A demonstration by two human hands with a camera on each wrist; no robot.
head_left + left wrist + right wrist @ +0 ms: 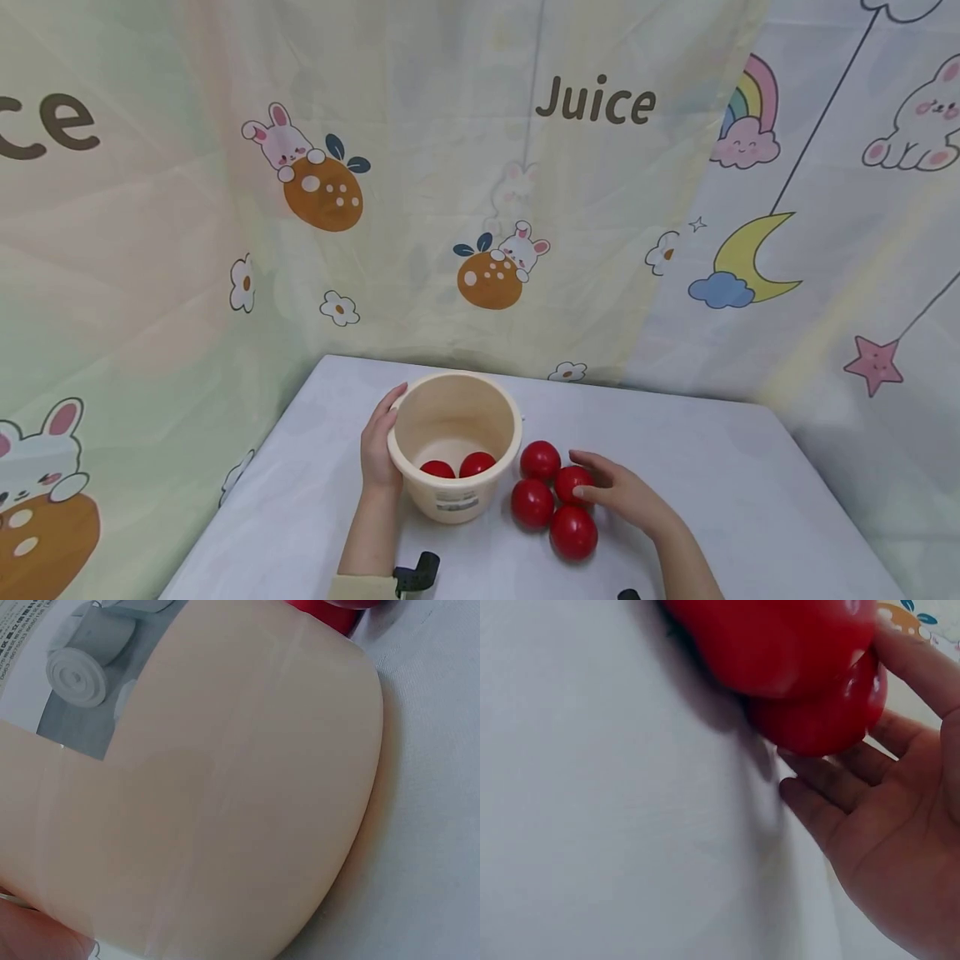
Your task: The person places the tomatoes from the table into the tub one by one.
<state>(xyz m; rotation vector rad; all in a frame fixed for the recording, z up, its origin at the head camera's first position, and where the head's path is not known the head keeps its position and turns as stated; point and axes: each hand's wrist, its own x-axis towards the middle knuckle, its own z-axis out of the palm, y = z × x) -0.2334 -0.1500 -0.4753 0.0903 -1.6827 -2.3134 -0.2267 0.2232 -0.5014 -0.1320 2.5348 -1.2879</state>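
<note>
- Your left hand (382, 442) has its grip clamped on the left side of the cream bucket (453, 408); the bucket stands on the white tabletop (750, 500), two red balls (477, 464) inside;
- Your right hand (624, 497) has its grip apart, thumb and fingers spread about one red ball (572, 483); three more red balls (532, 504) cluster beside it, right of the bucket

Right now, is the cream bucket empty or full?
Neither: two red round objects show low inside the bucket, with open space above them.
</note>
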